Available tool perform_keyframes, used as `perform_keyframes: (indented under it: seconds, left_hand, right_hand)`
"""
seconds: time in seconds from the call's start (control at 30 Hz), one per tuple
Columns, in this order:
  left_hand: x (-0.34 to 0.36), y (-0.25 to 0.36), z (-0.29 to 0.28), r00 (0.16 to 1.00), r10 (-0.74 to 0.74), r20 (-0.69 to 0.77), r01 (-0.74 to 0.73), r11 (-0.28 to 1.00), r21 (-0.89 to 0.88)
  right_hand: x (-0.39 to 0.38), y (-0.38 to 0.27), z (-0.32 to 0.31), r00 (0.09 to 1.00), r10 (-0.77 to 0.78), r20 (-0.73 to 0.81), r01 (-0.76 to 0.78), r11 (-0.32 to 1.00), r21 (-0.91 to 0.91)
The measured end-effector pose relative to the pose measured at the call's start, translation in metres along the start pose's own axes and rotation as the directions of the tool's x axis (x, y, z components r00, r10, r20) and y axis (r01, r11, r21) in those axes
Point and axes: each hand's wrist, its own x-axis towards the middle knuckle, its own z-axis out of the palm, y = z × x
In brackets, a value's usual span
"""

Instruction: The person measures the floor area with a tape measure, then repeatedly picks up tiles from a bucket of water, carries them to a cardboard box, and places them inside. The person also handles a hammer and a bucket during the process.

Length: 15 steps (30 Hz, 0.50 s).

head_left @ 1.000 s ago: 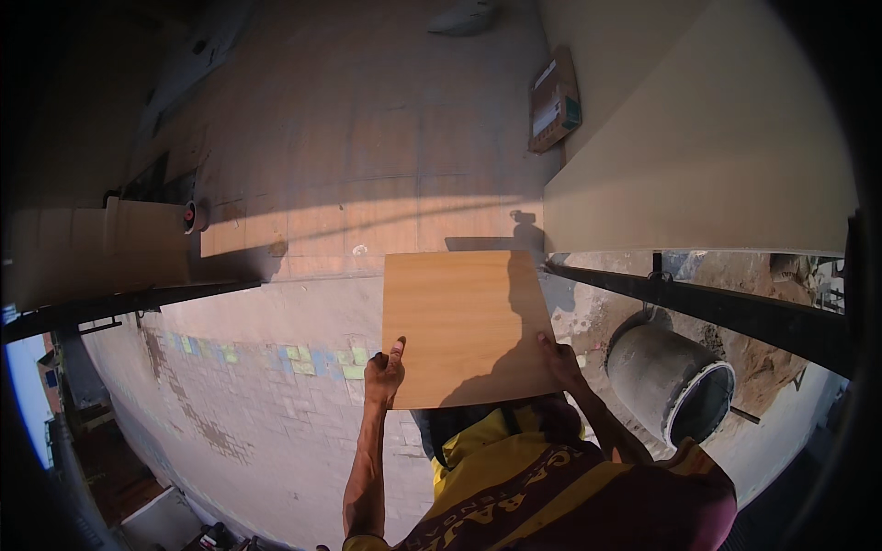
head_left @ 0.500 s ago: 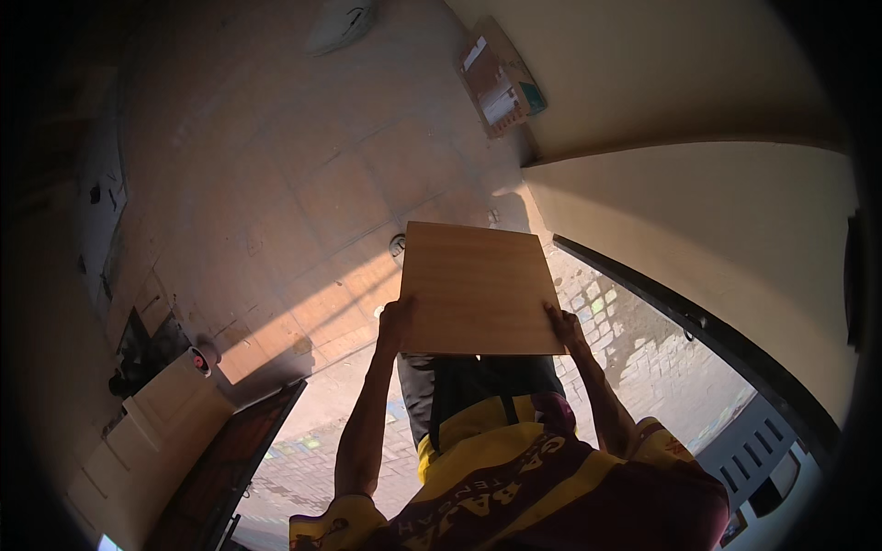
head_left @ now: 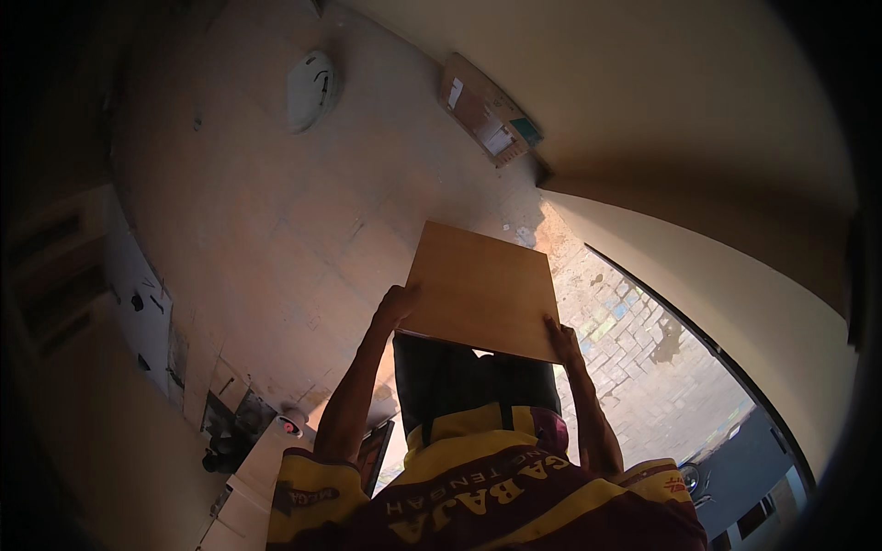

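Observation:
A flat, light-brown wooden board (head_left: 482, 289), roughly square, is held out level in front of my body. My left hand (head_left: 398, 305) grips its left edge near the lower corner. On the opposite side my right hand (head_left: 564, 342) grips the right edge, also low down. Both thumbs show at the board's edges, while the fingers are hidden underneath. The board is slightly tilted, its right side lower in the picture, and it covers part of my dark trousers (head_left: 459, 376).
A cardboard box (head_left: 487, 110) lies by the wall beyond the doorway's right side. Farther off, a whitish rounded object (head_left: 310, 92) rests on the tiled floor (head_left: 266, 211). Dark items (head_left: 234, 427) and a pale cabinet (head_left: 253, 482) stand at lower left. Sunlit paving (head_left: 634, 340) shows at right.
I have moved forward and turned a little, carrying the board. The whitish object has come fully into view, and the sunlit strip of floor at left has mostly left the picture.

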Motion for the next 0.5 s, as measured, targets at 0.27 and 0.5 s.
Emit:
perform_keyframes:
  seconds: [0.27, 0.5]
  left_hand:
    - [0.079, 0.092, -0.21, 0.974, 0.089, 0.206, -0.087, 0.996, -0.017]
    - [0.163, 0.244, -0.377, 0.998, 0.043, 0.051, -0.061, 0.894, 0.444]
  right_hand:
    - [0.001, -0.177, 0.12, 0.996, -0.077, -0.052, 0.07, 0.989, -0.129]
    - [0.051, -0.341, 0.23, 0.995, 0.099, -0.017, -0.098, 0.994, 0.045]
